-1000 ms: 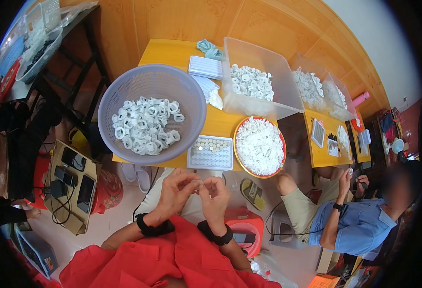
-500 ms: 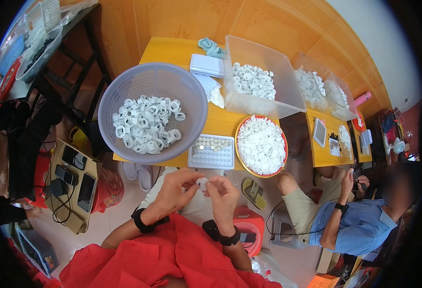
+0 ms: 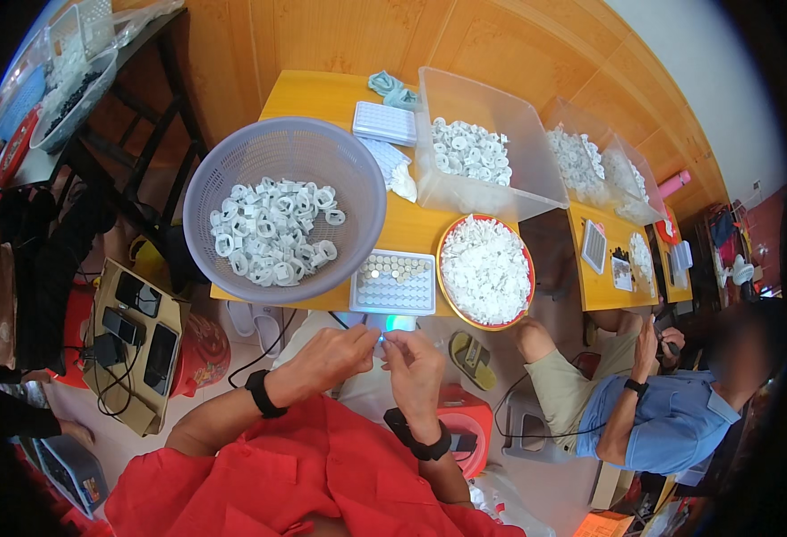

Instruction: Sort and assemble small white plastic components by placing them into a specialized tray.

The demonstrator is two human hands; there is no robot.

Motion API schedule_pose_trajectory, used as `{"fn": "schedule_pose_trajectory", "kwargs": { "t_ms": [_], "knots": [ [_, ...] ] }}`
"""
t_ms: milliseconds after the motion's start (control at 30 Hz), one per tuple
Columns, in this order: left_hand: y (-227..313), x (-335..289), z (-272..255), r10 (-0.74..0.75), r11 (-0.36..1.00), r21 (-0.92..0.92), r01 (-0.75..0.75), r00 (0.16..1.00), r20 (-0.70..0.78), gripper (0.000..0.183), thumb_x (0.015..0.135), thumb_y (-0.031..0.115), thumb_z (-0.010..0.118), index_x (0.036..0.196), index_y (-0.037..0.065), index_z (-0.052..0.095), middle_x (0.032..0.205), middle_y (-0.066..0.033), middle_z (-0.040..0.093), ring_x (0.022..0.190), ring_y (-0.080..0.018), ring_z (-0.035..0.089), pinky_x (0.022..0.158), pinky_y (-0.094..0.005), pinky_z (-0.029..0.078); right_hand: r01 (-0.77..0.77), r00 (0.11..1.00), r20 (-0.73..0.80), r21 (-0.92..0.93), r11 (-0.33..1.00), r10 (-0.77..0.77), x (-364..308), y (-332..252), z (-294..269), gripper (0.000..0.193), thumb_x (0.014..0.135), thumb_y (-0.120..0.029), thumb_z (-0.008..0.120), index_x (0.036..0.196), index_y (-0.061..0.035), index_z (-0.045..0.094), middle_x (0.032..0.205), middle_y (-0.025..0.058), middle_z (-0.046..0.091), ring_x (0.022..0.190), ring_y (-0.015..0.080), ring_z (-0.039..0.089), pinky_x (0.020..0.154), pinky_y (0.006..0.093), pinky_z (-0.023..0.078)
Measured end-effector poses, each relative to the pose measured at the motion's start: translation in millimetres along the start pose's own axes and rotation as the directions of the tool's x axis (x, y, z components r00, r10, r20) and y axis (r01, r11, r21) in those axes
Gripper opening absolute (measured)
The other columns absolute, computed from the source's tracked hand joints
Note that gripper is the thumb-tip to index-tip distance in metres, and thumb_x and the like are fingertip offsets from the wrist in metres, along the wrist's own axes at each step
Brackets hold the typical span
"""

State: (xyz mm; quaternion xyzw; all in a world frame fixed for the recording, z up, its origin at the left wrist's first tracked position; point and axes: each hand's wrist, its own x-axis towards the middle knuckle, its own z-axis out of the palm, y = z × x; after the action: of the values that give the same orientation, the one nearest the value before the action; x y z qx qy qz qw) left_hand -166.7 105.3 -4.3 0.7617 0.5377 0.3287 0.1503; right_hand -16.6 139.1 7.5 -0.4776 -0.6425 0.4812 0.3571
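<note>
My left hand (image 3: 344, 351) and my right hand (image 3: 414, 362) meet in front of the table edge, both with fingers closed. Between their fingertips is a small white plastic part (image 3: 380, 343), mostly covered by the fingers. Just beyond them a blue-white light (image 3: 400, 322) glows; its source is hidden. A black cable (image 3: 263, 356) hangs left of my left hand. Right behind the hands, a white tray (image 3: 393, 307) on the table holds round silvery pieces in rows in its far part. A dark band is on each wrist.
A purple basket (image 3: 195, 192) of white rings stands left on the yellow table (image 3: 411, 215). Right are a red-rimmed dish (image 3: 531, 285) of white bits and a clear bin (image 3: 541, 183) of rings. A seated person (image 3: 653, 403) works at right; phones lie in a cardboard box (image 3: 147, 421) at left.
A blue-white light has come on beyond my fingertips, and a black cable has appeared at left. My left hand has turned and curled more tightly around the meeting point; the right has stayed nearly in place.
</note>
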Motion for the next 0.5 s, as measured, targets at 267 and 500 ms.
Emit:
{"fn": "schedule_pose_trajectory", "kwargs": {
  "t_ms": [267,500],
  "knots": [
    [-4.6,0.5,5.6,-0.001,1.0,0.01,0.001,0.998,-0.059,0.024,0.069,0.002,0.061,0.093,-0.001,0.056,0.074,-0.0135,0.054,0.058,-0.03,0.056,0.047,-0.0349,0.046,-0.08,0.996,-0.019,0.17,0.982,0.085,1.4,3.3,2.8,0.01,0.081,0.002,0.058,0.09,0.0041,0.06,0.078,0.0068,0.057,0.063,0.0111,0.059,0.054,0.0231,0.05],
    [8.4,12.9,-3.1,-0.547,0.458,-0.843,0.284,0.837,-0.015,0.021,0.076,-0.005,0.059,0.096,-0.001,0.064,0.087,-0.004,0.057,0.077,-0.0103,0.055,0.068,-0.0225,0.045,0.032,0.995,-0.104,0.291,0.956,-0.002,4.5,-5.4,7.4,0.011,0.083,0.002,0.058,0.093,0.0037,0.058,0.082,0.0061,0.058,0.07,0.0114,0.061,0.063,0.0219,0.049]
  ]
}}
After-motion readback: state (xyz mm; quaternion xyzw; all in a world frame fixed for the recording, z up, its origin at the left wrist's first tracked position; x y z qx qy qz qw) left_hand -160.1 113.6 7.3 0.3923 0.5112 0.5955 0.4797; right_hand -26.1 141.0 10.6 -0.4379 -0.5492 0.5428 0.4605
